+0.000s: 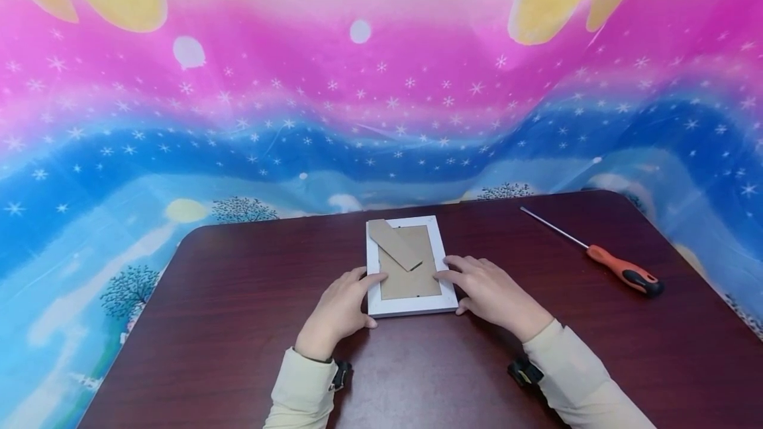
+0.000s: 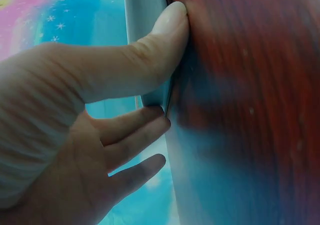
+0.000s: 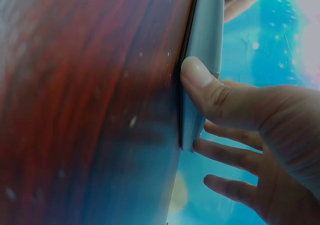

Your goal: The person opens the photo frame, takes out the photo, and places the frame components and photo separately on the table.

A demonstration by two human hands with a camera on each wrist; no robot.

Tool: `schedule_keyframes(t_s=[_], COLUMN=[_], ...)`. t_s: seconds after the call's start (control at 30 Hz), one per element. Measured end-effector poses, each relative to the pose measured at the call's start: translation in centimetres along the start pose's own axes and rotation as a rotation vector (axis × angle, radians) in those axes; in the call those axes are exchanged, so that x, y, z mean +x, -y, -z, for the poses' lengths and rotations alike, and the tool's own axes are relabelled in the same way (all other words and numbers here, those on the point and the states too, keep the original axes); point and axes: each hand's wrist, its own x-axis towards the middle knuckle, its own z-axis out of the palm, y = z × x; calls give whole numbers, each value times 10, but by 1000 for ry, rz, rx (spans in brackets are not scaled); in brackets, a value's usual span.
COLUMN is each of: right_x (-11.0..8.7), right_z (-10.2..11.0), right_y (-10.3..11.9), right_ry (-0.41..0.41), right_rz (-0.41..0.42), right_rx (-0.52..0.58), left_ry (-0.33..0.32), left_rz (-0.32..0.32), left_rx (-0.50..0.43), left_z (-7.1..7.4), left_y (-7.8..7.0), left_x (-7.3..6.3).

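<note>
A white picture frame (image 1: 411, 304) lies back side up on the table, its brown backing board (image 1: 410, 287) showing. Slanting across the upper part of that board is a brown stand flap (image 1: 395, 245). My left hand (image 1: 341, 303) holds the frame's near left corner, index finger over the top and thumb at the near edge. On the opposite side, my right hand (image 1: 491, 291) holds the near right corner in a similar way. Both wrist views show a thumb against the frame's side edge (image 3: 207, 30), with the other fingers spread beyond it.
To the right lies a screwdriver (image 1: 614, 262) with an orange and black handle, its shaft pointing away to the left. The dark red wooden table (image 1: 256, 270) has rounded far corners. Behind it hangs a colourful printed cloth (image 1: 334, 111).
</note>
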Motion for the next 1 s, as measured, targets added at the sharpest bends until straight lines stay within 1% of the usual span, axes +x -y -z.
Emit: schedule_keyframes(t_s=[0.1, 0.23, 0.37, 0.5, 0.67, 0.87, 1.0], right_x=[0, 0, -2, -3, -3, -4, -3], right_z=[0, 1, 5, 11, 17, 20, 23], right_y=[1, 2, 2, 2, 3, 4, 7], right_ry=[13, 19, 26, 31, 22, -47, -59], right_rz=[2, 0, -4, -4, 6, 46, 52], right_rx=[-5, -1, 16, 55, 102, 152, 186], left_ry=[6, 13, -3, -63, -148, -220, -260], left_rz=[6, 18, 24, 6, -17, 16, 43], left_rx=[-15, -9, 1, 30, 101, 172, 195], left_z=[-1, -3, -3, -3, 1, 11, 18], left_y=[-3, -6, -7, -8, -10, -12, -12], left_x=[0, 1, 2, 1, 0, -2, -3])
